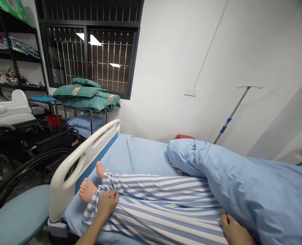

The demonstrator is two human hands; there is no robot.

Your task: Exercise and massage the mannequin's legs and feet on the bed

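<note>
While bunching the striped trouser cuff just beside the footboard, left hand clenched tight on fabric near the ankle. Right hand flat up the leg beneath the blue quilt, steadying; curl of fingers hidden.

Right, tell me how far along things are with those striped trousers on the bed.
Done: the striped trousers cover both legs down to the bare feet, and the blue quilt is folded back off them. In hand: the left hand grips the cuff at the ankle; the right hand rests near the waist. Left: the quilt is not over the legs.
</note>
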